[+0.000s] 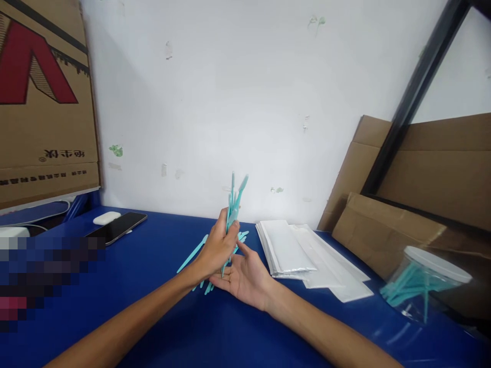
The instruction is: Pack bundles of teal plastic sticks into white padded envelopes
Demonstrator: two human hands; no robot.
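Observation:
My left hand (219, 245) is closed round a bunch of turquoise eyebrow razors (232, 209), held upright with their pale, capped-looking ends on top. Below it, my right hand (249, 278) lies palm up with its fingers stretched out. The lower end of one held razor comes down close to the right palm; I cannot tell if it touches. Behind and under my hands, several more turquoise razors (194, 253) lie loose on the blue table (161, 317), partly hidden by my hands.
White plastic packets (286, 250) lie right of my hands. Farther right a clear jar (420, 289) with a white lid holds turquoise razors. A phone (118, 228) and a white case (107, 218) lie at left. Cardboard boxes (46, 122) stand on both sides, before a white wall.

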